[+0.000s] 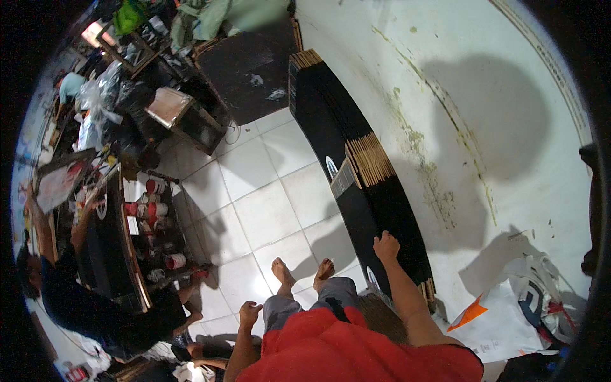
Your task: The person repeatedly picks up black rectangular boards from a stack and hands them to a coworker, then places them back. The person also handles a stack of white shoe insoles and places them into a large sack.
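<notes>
A long row of black cardboard sheets (382, 204) with tan edges stands packed along the white wall at my right. White round marks show on its front face. Over the row's top edge is my right hand (386, 247), its fingers curled in against the black sheets. Whether it pinches one sheet or several is too small to see. My left hand (250, 313) hangs beside my left knee above the tiled floor, fingers loosely bent and apart, holding nothing.
At the left another person (95, 312) holds a framed screen (60, 184) over a black-topped table. Red-stained pots (153, 210) stand on a shelf beside it. A small stand (184, 118) and a dark board (251, 70) are farther off. White bags (509, 312) lie at right.
</notes>
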The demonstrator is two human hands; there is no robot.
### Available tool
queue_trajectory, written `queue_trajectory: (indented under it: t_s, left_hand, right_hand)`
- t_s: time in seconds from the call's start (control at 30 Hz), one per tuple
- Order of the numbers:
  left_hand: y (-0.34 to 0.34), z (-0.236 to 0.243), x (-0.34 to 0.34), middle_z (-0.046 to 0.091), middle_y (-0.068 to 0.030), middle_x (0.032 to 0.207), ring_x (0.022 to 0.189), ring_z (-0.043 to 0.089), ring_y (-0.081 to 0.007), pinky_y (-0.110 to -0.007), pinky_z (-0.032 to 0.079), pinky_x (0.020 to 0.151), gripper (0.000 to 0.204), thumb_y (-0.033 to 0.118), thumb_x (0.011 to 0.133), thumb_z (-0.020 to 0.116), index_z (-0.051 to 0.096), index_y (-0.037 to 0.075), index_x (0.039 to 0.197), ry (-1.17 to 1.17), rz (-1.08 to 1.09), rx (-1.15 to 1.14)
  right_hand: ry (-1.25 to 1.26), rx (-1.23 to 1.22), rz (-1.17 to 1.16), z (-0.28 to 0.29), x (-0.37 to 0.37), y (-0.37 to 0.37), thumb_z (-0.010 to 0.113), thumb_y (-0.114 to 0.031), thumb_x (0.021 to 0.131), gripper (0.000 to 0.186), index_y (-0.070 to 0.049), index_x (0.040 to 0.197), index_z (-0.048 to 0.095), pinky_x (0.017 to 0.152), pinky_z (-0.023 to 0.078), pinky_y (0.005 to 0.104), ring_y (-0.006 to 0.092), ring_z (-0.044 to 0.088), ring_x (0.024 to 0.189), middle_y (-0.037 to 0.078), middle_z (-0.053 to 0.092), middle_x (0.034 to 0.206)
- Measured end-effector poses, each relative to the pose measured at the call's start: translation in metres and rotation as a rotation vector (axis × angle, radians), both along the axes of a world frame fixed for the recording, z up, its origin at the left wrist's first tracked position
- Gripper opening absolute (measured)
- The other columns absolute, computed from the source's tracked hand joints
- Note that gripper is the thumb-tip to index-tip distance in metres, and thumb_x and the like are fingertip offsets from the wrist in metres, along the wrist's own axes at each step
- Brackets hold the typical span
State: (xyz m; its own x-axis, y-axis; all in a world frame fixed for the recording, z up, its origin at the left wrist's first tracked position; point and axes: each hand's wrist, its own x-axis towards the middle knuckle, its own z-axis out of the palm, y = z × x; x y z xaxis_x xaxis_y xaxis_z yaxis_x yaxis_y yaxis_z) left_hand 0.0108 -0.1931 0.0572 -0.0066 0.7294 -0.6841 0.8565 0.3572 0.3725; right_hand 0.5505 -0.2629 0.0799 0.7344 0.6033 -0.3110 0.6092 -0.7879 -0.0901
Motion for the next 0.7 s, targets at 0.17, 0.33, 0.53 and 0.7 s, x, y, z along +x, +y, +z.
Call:
queue_trajectory:
  t_s: [0.17, 0.33, 0.53, 0.7]
  left_hand:
    - [-0.013, -0.005, -0.011, 0.064, -0.0189, 0.089, 0.088, 0.061, -0.0292, -0.036, 0.048, 0.079, 0.04, 0.034, 0.067, 0.073, 0.065, 0.0, 0.089, 0.058, -0.099, 0.151]
    - [-0.035, -0.007, -0.015, 0.064, -0.0187, 0.094, 0.091, 0.061, -0.0305, -0.037, 0.048, 0.081, 0.044, 0.038, 0.064, 0.071, 0.067, 0.003, 0.09, 0.007, 0.302, -0.005]
    - [-0.057, -0.042, -0.028, 0.065, -0.0202, 0.085, 0.084, 0.061, -0.0336, -0.038, 0.049, 0.077, 0.045, 0.045, 0.067, 0.065, 0.068, 0.002, 0.077, -0.043, 0.416, -0.162]
    - [-0.043, -0.04, -0.042, 0.064, -0.0196, 0.075, 0.076, 0.062, -0.0319, -0.039, 0.049, 0.072, 0.045, 0.047, 0.068, 0.061, 0.068, 0.003, 0.07, -0.037, 0.684, -0.052]
  right_hand:
    - [0.124, 0.034, 0.043, 0.026, -0.044, 0.014, 0.057, -0.034, 0.079, 0.037, -0.001, 0.095, 0.058, 0.076, 0.047, 0.047, 0.0392, 0.06, 0.084, 0.023, 0.061, 0.091]
    - [0.247, -0.068, 0.375, -0.002, -0.096, 0.021, 0.063, -0.031, 0.072, 0.032, 0.0, 0.082, 0.062, 0.077, 0.046, 0.0469, 0.0409, 0.059, 0.083, 0.023, 0.062, 0.089]
    - [0.352, -0.186, 0.67, -0.056, -0.086, 0.069, 0.07, -0.038, 0.066, 0.036, -0.004, 0.075, 0.066, 0.073, 0.049, 0.0415, 0.0317, 0.062, 0.079, 0.017, 0.065, 0.08]
    - [0.352, -0.138, 0.894, -0.058, -0.071, 0.141, 0.068, -0.04, 0.065, 0.037, -0.003, 0.072, 0.068, 0.068, 0.05, 0.0397, 0.0308, 0.064, 0.074, 0.016, 0.065, 0.075]
